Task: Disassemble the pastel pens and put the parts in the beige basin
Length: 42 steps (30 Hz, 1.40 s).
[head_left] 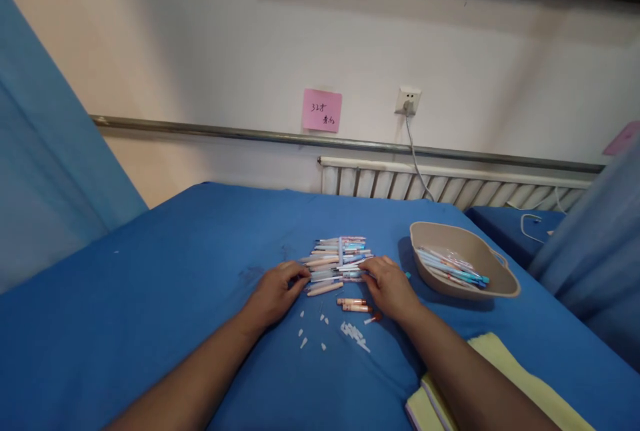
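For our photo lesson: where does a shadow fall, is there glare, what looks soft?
Head view: the beige basket shades the blue sheet beside it; head view: mild shine along the metal rail, no strong glare; head view: pens between left hand and right hand look soft, fine markings unreadable.

head-worn cam looks fwd & down over hands [274, 292], mid-dist, toward wall [225, 64].

Looks like a partitioned indoor workroom, hard to place more exactly. Has a blue-covered tabletop [165, 244], a pale wall [225, 51] and ribbed radiator [385, 182] beyond that tabletop, a socket [410, 94] and handwritten pink note [322, 110] higher than it, and blue curtains [55, 144] to its left and right.
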Motion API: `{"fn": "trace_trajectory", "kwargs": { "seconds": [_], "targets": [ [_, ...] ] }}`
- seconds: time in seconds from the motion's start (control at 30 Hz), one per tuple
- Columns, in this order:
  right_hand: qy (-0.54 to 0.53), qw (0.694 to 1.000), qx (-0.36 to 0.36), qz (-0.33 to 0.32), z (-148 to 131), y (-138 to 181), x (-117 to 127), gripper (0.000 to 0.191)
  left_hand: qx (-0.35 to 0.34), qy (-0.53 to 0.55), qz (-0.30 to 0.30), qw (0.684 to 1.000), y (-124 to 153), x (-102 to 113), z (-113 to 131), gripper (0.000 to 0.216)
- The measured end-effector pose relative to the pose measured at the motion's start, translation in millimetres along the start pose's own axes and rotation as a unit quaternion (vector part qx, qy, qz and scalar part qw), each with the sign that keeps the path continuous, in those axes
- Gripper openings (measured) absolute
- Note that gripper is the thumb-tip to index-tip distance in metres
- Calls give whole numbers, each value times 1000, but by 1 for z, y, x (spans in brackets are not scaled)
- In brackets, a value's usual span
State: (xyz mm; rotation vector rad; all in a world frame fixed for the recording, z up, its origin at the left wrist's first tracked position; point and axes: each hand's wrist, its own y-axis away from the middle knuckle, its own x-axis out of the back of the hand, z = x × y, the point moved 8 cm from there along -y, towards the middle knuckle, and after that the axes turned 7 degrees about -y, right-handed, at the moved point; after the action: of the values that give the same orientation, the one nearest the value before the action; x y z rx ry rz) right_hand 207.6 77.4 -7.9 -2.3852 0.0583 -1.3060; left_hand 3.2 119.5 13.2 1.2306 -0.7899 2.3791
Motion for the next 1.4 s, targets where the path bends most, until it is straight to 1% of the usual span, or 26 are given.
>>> {"fn": "trace_trajectory", "kwargs": {
  "seconds": [0.07,0.17,0.27,0.37,0.43,0.7,0.8,0.9,1.0,1.1,1.27,1.33,1.4],
  "targets": [
    [5,1000,-16,-5,4,-1,0,23,28,6,16,999,1,1,-7,21],
    [8,1000,-16,-22,5,-1,-3,24,65,29,41,997,2,1,-13,20],
    [11,999,-14,-27,5,-2,-4,23,72,53,45,995,4,-3,-11,20],
    [19,999,-24,-31,7,-2,-4,21,63,61,37,995,5,-5,-6,21],
    [25,999,-29,-38,9,-1,-5,20,50,53,20,997,5,-6,0,22],
    [26,998,-36,-48,14,1,-6,18,-24,-23,-58,998,11,-18,22,19],
    [31,997,-46,-58,16,2,-7,15,-41,-48,-72,995,12,-20,29,17],
    [33,997,-50,-57,18,2,-7,13,-47,-67,-71,994,13,-21,31,15],
    [24,998,-39,-45,17,2,-5,10,-45,-92,-62,993,13,-22,29,15],
    [-1,999,-34,-8,15,2,1,12,-39,-115,-63,991,14,-25,26,14],
    [-125,989,-8,72,5,5,13,17,-51,-127,-55,989,14,-24,31,9],
    [-172,981,0,87,0,7,14,18,-47,-128,-60,989,15,-25,33,10],
    [-215,972,-9,92,-1,8,13,19,-34,-124,-64,990,16,-25,31,12]
  ]
}}
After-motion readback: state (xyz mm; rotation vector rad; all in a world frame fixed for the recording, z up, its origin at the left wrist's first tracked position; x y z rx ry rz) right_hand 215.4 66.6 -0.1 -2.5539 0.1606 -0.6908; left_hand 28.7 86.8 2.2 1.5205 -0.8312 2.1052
